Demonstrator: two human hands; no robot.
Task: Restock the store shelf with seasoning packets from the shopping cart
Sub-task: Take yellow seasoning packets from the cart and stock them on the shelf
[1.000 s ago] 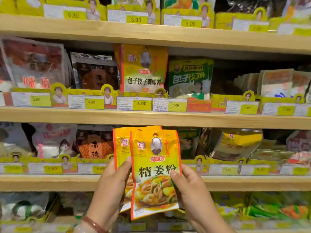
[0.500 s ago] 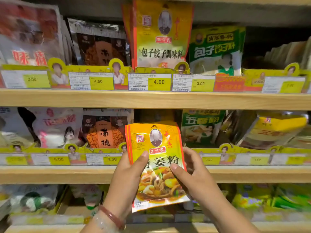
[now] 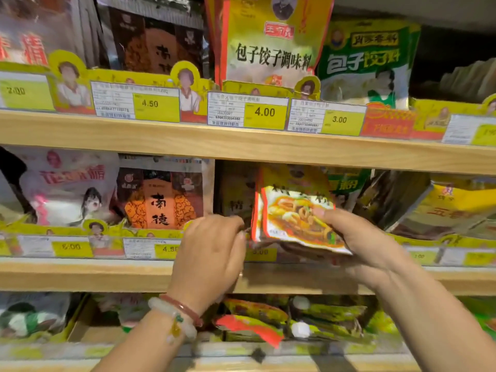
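Head view, packet pinched under right fingers

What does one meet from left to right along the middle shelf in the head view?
Pink-white packet → orange-brown packet → left hand → yellow seasoning packet → right hand → tilted yellow packet.

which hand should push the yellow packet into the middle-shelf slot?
Probably right. The right hand already grips the yellow packet, tilted into the slot beside the orange packet. The left hand is beside it, holding nothing visible.
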